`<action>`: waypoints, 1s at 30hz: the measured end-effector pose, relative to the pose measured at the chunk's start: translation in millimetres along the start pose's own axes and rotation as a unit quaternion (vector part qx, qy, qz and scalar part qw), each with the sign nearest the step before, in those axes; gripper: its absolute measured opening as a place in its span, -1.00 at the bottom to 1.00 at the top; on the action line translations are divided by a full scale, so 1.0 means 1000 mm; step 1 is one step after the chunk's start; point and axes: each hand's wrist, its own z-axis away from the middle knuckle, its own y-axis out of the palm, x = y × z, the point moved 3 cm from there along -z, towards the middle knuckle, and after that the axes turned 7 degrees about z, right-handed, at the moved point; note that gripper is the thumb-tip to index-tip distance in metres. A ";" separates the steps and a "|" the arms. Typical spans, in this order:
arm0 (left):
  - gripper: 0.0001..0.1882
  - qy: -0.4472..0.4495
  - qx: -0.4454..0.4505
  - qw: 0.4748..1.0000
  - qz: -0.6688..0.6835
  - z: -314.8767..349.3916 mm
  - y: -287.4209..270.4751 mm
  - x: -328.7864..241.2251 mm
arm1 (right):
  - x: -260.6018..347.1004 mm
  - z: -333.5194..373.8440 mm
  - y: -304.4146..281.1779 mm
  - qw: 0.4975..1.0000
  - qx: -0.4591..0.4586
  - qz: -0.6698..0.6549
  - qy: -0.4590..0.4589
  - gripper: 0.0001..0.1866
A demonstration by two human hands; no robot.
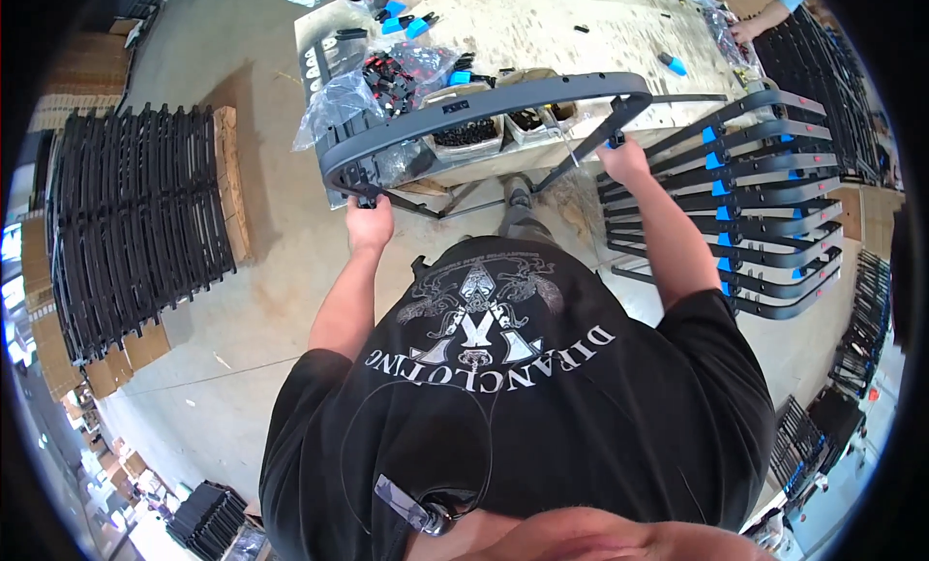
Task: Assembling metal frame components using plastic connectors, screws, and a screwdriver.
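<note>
A black, rounded metal tube frame point(402, 126) hangs in front of me at the near edge of a worktable point(542, 38). My left hand point(371, 224) is closed around its lower left end, near the bent corner. On the other side my right hand point(624, 161) grips the right leg just below the other bend. The frame's long bar spans between the two corners, in front of open bins point(466, 154) of small black parts. Thinner bars run below, near my shoe point(519, 185). My fingers are partly hidden behind the frame ends.
Curved black frames with blue clips point(774, 203) are stacked close on my right. Left on the floor stands a big pile of black bars point(135, 222). Plastic bags of parts point(392, 82) lie on the table. Another person's hand point(747, 30) works at the far right.
</note>
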 end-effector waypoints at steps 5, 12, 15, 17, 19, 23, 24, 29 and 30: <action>-0.64 -0.152 0.187 0.962 -0.125 0.012 -0.018 -0.036 | 0.002 0.001 -0.020 0.980 0.188 0.061 0.009 -0.39; -0.80 -0.144 0.167 0.936 0.273 0.011 0.000 -0.007 | -0.008 0.000 0.002 0.871 0.220 -0.438 0.015 -0.71; -0.73 -0.266 0.239 0.890 0.282 0.016 0.000 -0.016 | -0.012 -0.003 0.001 0.841 0.284 -0.448 0.106 -0.69; -0.75 -0.331 0.253 0.877 0.240 0.014 -0.006 -0.035 | -0.006 -0.003 -0.020 0.829 0.332 -0.418 0.167 -0.67; -0.77 -0.425 0.258 0.844 0.202 0.022 -0.016 -0.038 | 0.017 0.017 -0.066 0.826 0.398 -0.336 0.214 -0.65; -0.69 -0.420 0.251 0.849 0.199 0.028 -0.021 -0.055 | 0.024 0.019 -0.082 0.871 0.357 -0.289 0.174 -0.63; -0.69 -0.421 0.254 0.846 0.206 0.031 -0.022 -0.061 | 0.024 0.022 -0.084 0.879 0.331 -0.298 0.171 -0.64; -0.73 -0.430 0.225 0.842 0.236 0.037 -0.034 -0.072 | 0.014 0.026 -0.062 0.910 0.271 -0.275 0.152 -0.70; -0.76 -0.432 0.218 0.839 0.250 0.036 -0.036 -0.070 | 0.014 0.025 -0.059 0.920 0.266 -0.257 0.130 -0.71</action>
